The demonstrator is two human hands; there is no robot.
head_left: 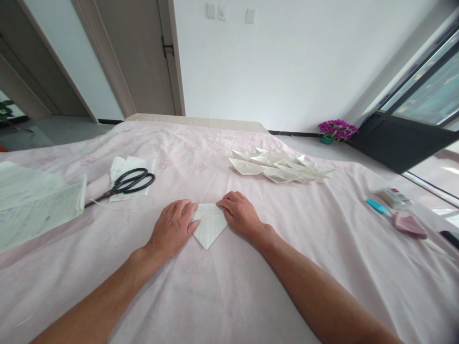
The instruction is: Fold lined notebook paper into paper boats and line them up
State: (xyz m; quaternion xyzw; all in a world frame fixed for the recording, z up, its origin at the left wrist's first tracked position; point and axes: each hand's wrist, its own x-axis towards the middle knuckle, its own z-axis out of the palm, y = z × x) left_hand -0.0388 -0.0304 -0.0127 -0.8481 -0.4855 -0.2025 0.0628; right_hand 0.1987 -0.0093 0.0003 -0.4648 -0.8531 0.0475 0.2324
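A small piece of lined paper [210, 228], folded to a point toward me, lies flat on the cloth between my hands. My left hand [172, 227] grips its left edge, with the thumb and index fingertips at the paper. At the upper right corner, my right hand [241, 215] pinches the paper with curled fingers. Black-handled scissors [133, 183] rest to the left, partly over small paper pieces [122, 165]. Beyond my right hand sits a cluster of folded paper boats [276, 166].
A pink flowered cloth [201, 306] covers the surface. Large written sheets [36, 205] lie at far left. On the right are a blue item [377, 206], a clear-wrapped packet [395, 197] and a pink cloth-like item [409, 224]. Purple flowers [337, 129] stand on the floor beyond.
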